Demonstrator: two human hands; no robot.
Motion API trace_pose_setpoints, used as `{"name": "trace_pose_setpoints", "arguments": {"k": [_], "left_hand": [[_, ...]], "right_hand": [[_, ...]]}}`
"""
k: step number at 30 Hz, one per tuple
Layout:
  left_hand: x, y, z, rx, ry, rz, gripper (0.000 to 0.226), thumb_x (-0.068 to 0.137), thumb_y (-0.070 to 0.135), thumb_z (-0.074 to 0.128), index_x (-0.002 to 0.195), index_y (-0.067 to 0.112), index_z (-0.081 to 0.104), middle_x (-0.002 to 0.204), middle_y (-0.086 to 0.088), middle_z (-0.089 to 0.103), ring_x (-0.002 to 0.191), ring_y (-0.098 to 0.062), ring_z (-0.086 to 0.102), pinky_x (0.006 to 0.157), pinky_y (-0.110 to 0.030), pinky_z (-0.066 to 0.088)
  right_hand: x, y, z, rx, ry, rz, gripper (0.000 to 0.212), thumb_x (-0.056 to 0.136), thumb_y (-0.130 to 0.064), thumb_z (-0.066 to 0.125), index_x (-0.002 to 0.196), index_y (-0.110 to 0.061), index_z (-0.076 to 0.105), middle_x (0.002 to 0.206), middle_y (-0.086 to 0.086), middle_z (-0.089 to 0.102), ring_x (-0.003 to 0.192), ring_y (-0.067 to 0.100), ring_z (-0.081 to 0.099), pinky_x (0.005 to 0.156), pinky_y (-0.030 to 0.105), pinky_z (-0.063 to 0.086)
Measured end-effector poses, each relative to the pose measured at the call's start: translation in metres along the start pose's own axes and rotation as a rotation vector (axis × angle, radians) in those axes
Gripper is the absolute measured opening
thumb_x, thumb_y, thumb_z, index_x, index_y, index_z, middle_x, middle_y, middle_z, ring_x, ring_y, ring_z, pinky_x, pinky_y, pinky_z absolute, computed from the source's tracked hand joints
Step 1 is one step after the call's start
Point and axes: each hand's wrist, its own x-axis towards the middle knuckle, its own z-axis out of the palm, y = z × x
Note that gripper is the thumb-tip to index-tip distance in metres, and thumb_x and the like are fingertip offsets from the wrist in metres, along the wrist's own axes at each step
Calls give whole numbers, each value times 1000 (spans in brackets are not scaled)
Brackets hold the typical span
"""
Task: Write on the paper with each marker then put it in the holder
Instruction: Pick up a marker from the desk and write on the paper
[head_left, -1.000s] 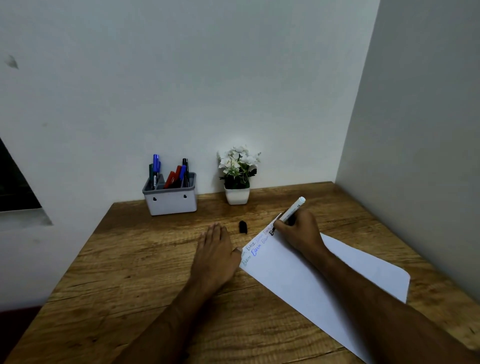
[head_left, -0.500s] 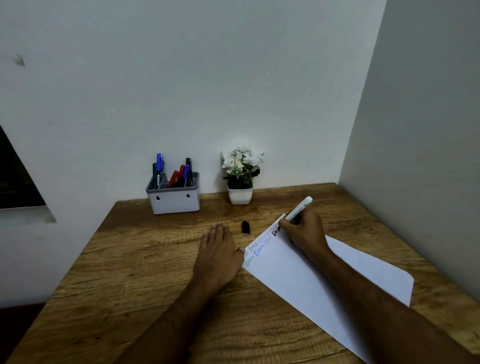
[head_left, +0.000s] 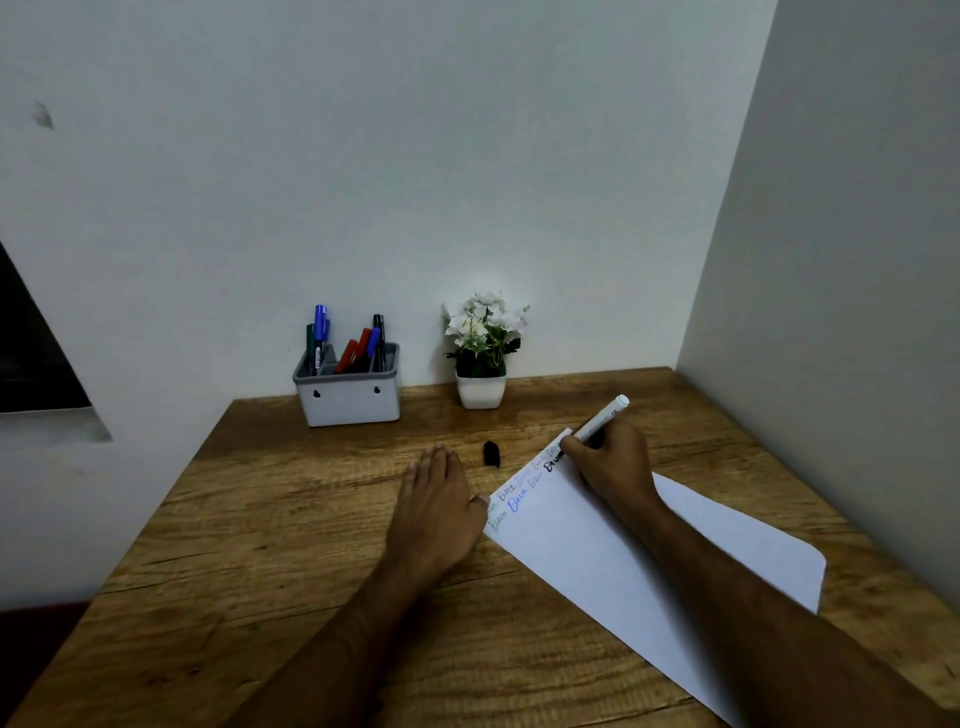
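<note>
A white sheet of paper (head_left: 613, 551) lies slanted on the wooden desk, with several handwritten words in blue, faint and black ink near its far corner. My right hand (head_left: 610, 465) grips a white marker (head_left: 605, 417), its tip hidden at the fresh black word. My left hand (head_left: 436, 506) rests flat on the desk, thumb touching the paper's left edge. The marker's black cap (head_left: 491, 453) lies on the desk between my hands. A grey holder (head_left: 349, 397) at the back wall contains several markers in blue, red, green and black.
A small white pot of white flowers (head_left: 482, 358) stands right of the holder against the back wall. A side wall closes the desk on the right. The wooden desk (head_left: 270, 525) ends in an edge on the left.
The black word on the paper has grown longer as my right hand moved slightly right with the marker. My left hand stayed flat in place.
</note>
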Motion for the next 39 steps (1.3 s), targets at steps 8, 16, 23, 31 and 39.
{"name": "trace_pose_setpoints", "arguments": {"k": [8,16,23,31,39], "left_hand": [[1,-2,2,-20,12,-4,74,100,47,33,157,6,8,165,-11,4,152,-22,0,124,-39,0],[5,-4,0,-87,64,-4,64,99,38,43,151,5,28,160,-11,25,149,-25,18,123,-40,14],[5,-4,-10,-85,146,21,31,94,33,51,114,10,53,117,-3,53,114,-21,50,98,-38,42],[17,2,-19,-66,161,-13,21,87,21,53,104,8,56,113,-9,56,107,-24,52,87,-37,47],[41,26,-27,-149,264,14,20,89,23,58,85,4,62,90,-8,59,86,-22,58,65,-30,41]], "right_hand": [[-1,-4,-1,23,46,63,28,82,-24,75,62,-5,68,58,10,69,58,26,69,53,39,50],[-15,-16,3,72,51,131,30,81,-23,76,62,-1,68,57,12,69,57,27,71,53,40,55],[-29,-27,-2,116,41,152,29,78,-21,69,58,-1,66,51,13,66,42,16,60,52,34,51],[-30,-27,-4,215,-16,167,19,73,-16,68,62,0,70,56,16,69,45,19,61,52,37,51],[-21,-36,-16,346,-45,119,7,80,1,71,76,4,76,66,21,72,49,24,67,49,38,58]]}}
